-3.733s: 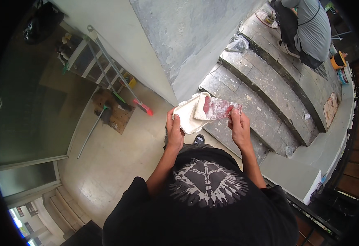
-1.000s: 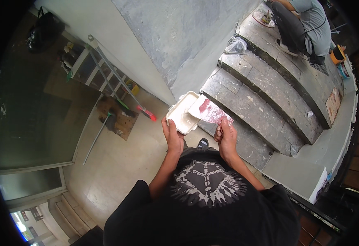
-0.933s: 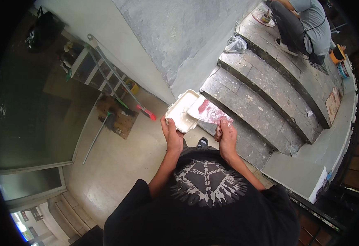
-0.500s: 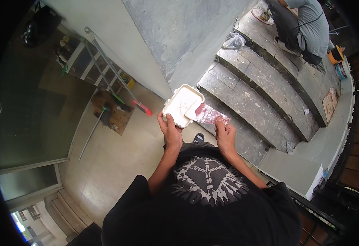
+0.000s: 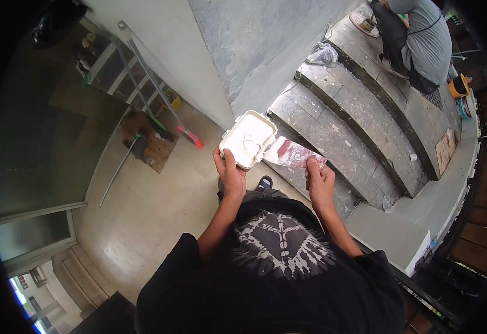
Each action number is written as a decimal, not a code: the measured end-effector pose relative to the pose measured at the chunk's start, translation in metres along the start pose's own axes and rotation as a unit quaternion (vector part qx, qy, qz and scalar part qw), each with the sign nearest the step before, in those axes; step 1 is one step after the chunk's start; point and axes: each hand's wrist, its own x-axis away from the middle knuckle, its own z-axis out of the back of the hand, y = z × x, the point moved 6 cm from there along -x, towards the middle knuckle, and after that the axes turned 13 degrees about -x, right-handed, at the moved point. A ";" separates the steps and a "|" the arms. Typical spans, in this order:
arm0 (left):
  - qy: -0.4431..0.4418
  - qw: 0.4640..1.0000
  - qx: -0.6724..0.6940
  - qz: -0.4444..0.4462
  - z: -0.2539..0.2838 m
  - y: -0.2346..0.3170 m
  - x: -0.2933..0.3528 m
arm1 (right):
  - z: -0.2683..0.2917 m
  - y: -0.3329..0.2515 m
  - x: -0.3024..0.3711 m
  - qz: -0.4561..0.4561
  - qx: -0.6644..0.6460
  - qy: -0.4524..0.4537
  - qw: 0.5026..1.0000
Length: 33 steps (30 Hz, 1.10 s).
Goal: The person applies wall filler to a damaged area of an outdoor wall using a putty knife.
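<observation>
Now, left hand point(image 5: 231, 176): fingers closed around a pale tub point(image 5: 234, 127), centre of the frame.
Right hand point(image 5: 319, 182): thumb and fingers pinching a red, white-smeared scraper point(image 5: 293, 154).
Scraper: beside the tub's right rim, contact unclear; working the white paste point(image 5: 253, 135) seems the step.
Tub: next move likely calls for a level hold.

black short-sleeved shirt point(image 5: 265, 295), jagged pale-grey print point(image 5: 284, 243), dark sandal point(image 5: 264, 182)

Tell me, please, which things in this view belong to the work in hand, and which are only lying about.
In use:
White container with white paste, in the left grip
Smeared scraper, in the right grip

Apparently only lying about:
Red-headed broom
Dark broom on the mat
Clear plastic bag on the steps
</observation>
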 end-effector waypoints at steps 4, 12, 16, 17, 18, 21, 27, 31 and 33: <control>-0.011 1.000 0.012 0.005 -0.001 -0.004 -0.001 | -0.001 -0.017 0.000 -0.008 -0.047 0.015 0.999; -0.050 0.998 -0.003 0.025 -0.022 0.009 0.003 | 0.006 -0.059 -0.025 0.209 0.181 -0.005 0.961; -0.087 0.996 -0.023 0.014 -0.029 0.008 -0.001 | -0.004 -0.093 -0.031 0.233 0.300 -0.070 0.922; -0.102 0.994 -0.029 0.010 -0.032 0.008 -0.001 | -0.001 -0.093 -0.036 0.232 0.300 -0.070 0.922; -0.101 0.994 -0.028 0.011 -0.033 0.008 -0.001 | 0.002 -0.088 -0.042 0.205 0.280 -0.088 0.934; -0.115 0.992 -0.047 0.016 -0.036 0.007 -0.001 | 0.001 -0.082 -0.045 0.148 0.258 -0.118 0.947; -0.077 0.996 -0.019 0.048 -0.035 -0.001 -0.004 | -0.009 -0.053 -0.035 0.056 0.129 -0.130 0.981; -0.091 0.993 -0.015 0.077 -0.035 0.001 -0.004 | -0.007 -0.036 -0.027 -0.015 -0.072 -0.089 0.993; -0.089 0.993 -0.007 0.076 -0.033 -0.001 -0.004 | -0.011 -0.032 -0.022 -0.024 -0.155 -0.080 0.984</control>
